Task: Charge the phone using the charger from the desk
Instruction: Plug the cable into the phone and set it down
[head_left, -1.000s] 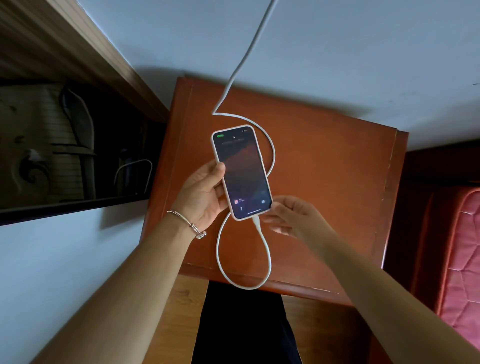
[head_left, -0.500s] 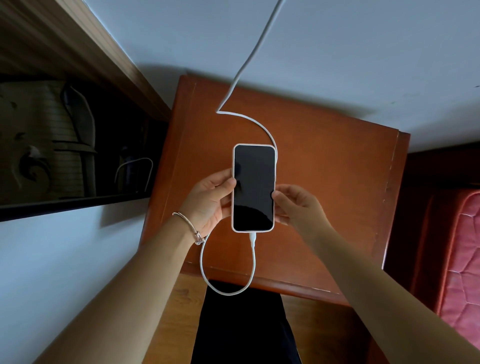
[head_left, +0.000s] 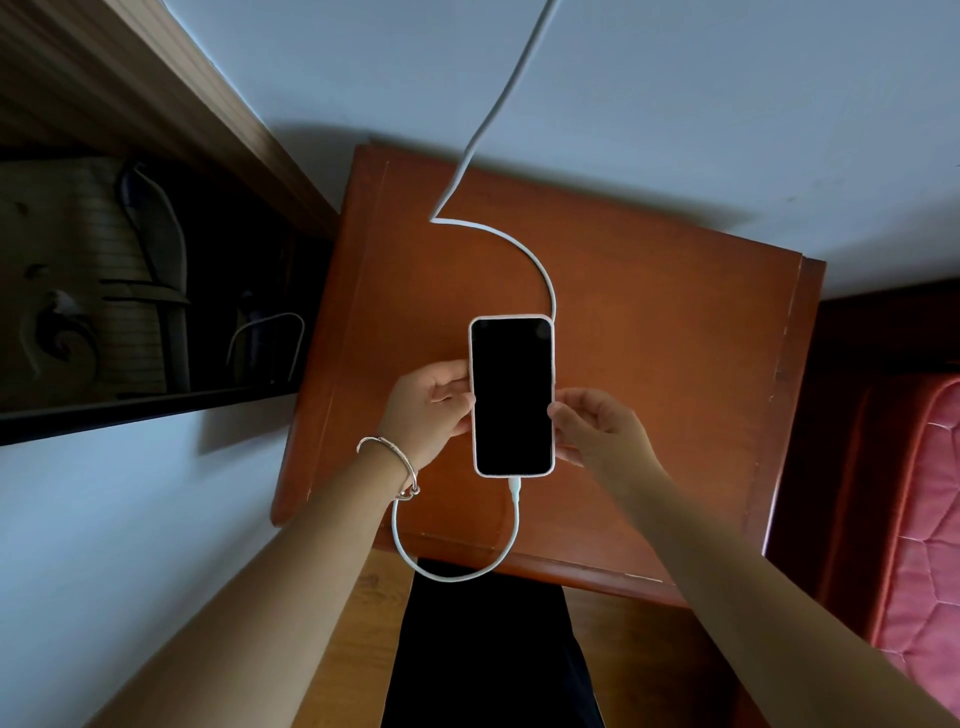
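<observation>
A phone in a pale case, its screen dark, lies face up lengthwise over the reddish-brown wooden desk. My left hand grips its left edge and my right hand grips its right edge. The white charger cable comes down from the wall at the top, curves across the desk, passes behind the phone, loops over the desk's front edge and ends in a plug seated in the phone's bottom port.
A dark open shelf under a wooden board stands to the left, with a pale patterned object inside. A pink quilted mattress in a dark red frame lies at the right. My dark trousers show below the desk.
The phone's screen has gone dark, and the phone has been straightened and lowered toward the desk. My right hand moved from the plug to the phone's right edge.
</observation>
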